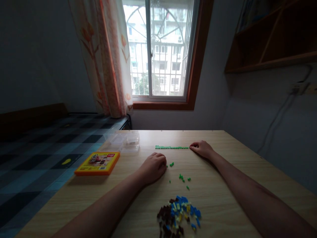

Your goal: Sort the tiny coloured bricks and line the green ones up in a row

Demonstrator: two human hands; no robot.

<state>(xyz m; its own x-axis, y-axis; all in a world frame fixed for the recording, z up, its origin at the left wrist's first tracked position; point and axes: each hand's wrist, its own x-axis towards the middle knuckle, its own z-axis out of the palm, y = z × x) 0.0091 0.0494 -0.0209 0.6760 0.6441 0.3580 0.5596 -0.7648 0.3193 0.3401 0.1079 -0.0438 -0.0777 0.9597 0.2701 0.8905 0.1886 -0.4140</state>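
Observation:
A row of small green toy bricks (172, 147) runs across the far part of the wooden table. My right hand (202, 149) is at the row's right end, thumb and fingertips pinched together on a tiny green brick. Left of centre, my left hand (154, 167) rests low over the table with its fingers curled, and a green bit shows by its fingertips; what it grips is mostly hidden. Loose green bricks (181, 177) lie scattered between my hands. Closer to me is a mixed pile of brown, blue, yellow and cream bricks (177, 215).
An orange and yellow box (97, 163) lies at the table's left edge. Behind it stands a clear plastic compartment tray (133, 148). A bed with a checked cover (81, 142) adjoins the left side. Beyond the table (237, 155) are a wall and window (163, 53).

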